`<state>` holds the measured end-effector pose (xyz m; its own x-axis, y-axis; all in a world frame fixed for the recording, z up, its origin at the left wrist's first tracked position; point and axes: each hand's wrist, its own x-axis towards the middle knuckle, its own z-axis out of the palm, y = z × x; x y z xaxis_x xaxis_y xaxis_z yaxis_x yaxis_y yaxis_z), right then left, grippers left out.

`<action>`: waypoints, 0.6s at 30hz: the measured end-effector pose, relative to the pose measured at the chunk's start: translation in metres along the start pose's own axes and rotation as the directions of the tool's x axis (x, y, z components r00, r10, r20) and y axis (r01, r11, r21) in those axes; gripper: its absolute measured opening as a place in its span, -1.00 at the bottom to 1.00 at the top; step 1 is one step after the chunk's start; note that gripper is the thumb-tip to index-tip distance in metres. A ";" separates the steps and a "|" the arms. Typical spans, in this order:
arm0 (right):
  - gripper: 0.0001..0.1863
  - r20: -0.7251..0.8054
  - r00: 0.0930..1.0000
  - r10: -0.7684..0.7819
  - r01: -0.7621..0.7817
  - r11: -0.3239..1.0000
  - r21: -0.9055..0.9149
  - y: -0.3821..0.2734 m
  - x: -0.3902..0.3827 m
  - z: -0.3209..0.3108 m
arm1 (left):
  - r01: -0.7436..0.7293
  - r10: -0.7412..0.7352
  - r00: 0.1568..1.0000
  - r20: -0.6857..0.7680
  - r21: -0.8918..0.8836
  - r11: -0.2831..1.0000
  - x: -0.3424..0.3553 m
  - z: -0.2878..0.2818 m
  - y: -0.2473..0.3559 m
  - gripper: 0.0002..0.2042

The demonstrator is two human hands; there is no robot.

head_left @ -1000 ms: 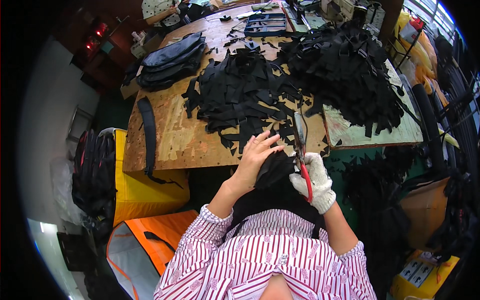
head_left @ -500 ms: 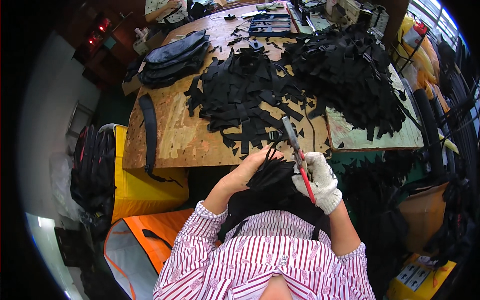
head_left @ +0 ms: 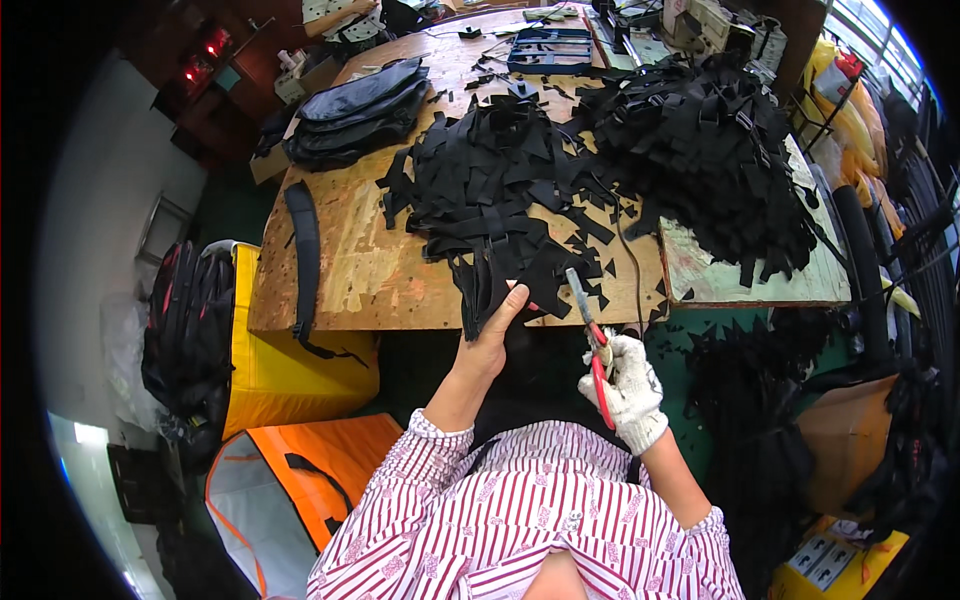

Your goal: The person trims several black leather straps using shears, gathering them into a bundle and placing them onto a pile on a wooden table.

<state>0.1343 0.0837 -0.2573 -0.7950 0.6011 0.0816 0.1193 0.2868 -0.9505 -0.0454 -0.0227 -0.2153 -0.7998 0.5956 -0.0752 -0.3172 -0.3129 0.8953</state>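
At the front edge of the wooden table (head_left: pixel 345 290), my left hand (head_left: pixel 488 340) is closed around a bunch of black webbing straps (head_left: pixel 472 292), the thumb lying on top. The ends hang over the edge, and my other fingers are mostly hidden behind them. To the right, my gloved right hand (head_left: pixel 628 390) grips scissors (head_left: pixel 590 335) with red handles, their blades pointing away from me. A big heap of black straps (head_left: pixel 490 165) lies just beyond my left hand, with small black offcuts scattered around it.
A second strap heap (head_left: pixel 700 160) covers much of the pale green board (head_left: pixel 730 275). Stacked black pieces (head_left: pixel 355 110), a padded strap (head_left: pixel 303 255) and a blue tray (head_left: pixel 550 50) are on the table. Below left stand yellow (head_left: pixel 290 350) and orange (head_left: pixel 330 460) bags.
My left hand has moved from near my lap forward to the table edge with the straps. My right hand has shifted slightly left and nearer to me with the scissors.
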 end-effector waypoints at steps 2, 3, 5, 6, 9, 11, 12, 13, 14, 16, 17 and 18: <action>-0.24 -0.034 0.998 -0.058 0.054 0.991 -0.119 0.003 -0.002 0.001 | -0.006 0.006 1.000 -0.020 -0.011 1.000 0.000 0.006 -0.002 -0.87; -0.24 -0.031 0.998 -0.057 0.053 0.992 -0.117 0.005 -0.002 0.003 | -0.018 0.017 0.998 -0.054 -0.017 1.000 -0.002 0.007 -0.003 -0.86; -0.22 -0.041 0.997 -0.063 0.053 0.976 -0.214 0.007 -0.003 0.006 | 0.002 -0.003 0.998 -0.059 -0.016 1.000 -0.006 0.010 -0.005 -0.87; -0.22 -0.040 0.997 -0.062 0.052 0.976 -0.212 0.007 -0.002 0.007 | 0.021 -0.022 0.998 -0.061 -0.016 1.000 -0.007 0.012 -0.005 -0.88; -0.22 -0.054 0.996 -0.068 0.058 0.984 -0.166 0.000 0.001 0.010 | 0.014 -0.017 0.997 0.074 0.045 0.999 -0.011 0.009 -0.011 -0.90; -0.36 -0.089 0.996 -0.018 0.005 0.989 -0.148 -0.006 0.003 0.011 | 0.026 -0.031 0.996 0.085 0.058 0.998 -0.014 0.010 -0.014 -0.91; -0.36 -0.091 0.996 -0.018 0.004 0.989 -0.149 -0.007 0.004 0.011 | 0.036 -0.043 0.994 0.097 0.072 0.997 -0.015 0.012 -0.015 -0.91; -0.37 -0.076 0.997 0.017 -0.025 0.994 -0.109 -0.008 0.004 0.011 | 0.048 -0.052 0.996 0.071 0.068 0.997 -0.015 0.013 -0.015 -0.90; -0.39 -0.059 0.997 0.051 -0.055 0.996 -0.070 -0.008 0.004 0.011 | 0.049 -0.053 0.996 0.071 0.069 0.996 -0.014 0.011 -0.016 -0.90; -0.35 -0.107 0.994 0.004 -0.014 0.996 -0.094 0.007 0.001 0.015 | 0.015 -0.027 0.994 0.104 0.110 0.994 -0.013 0.009 -0.017 -0.90; -0.31 -0.151 0.988 -0.044 0.026 0.992 -0.120 0.013 0.000 0.017 | 0.016 -0.028 0.994 0.106 0.112 0.994 -0.013 0.010 -0.016 -0.90; -0.31 -0.149 0.988 -0.043 0.025 0.993 -0.119 0.010 0.001 0.016 | 0.037 -0.048 0.994 0.094 0.116 0.993 -0.014 0.010 -0.015 -0.89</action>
<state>0.1250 0.0749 -0.2717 -0.7020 0.6927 0.1656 0.1692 0.3880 -0.9060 -0.0243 -0.0191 -0.2231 -0.7322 0.6767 -0.0769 -0.2858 -0.2028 0.9366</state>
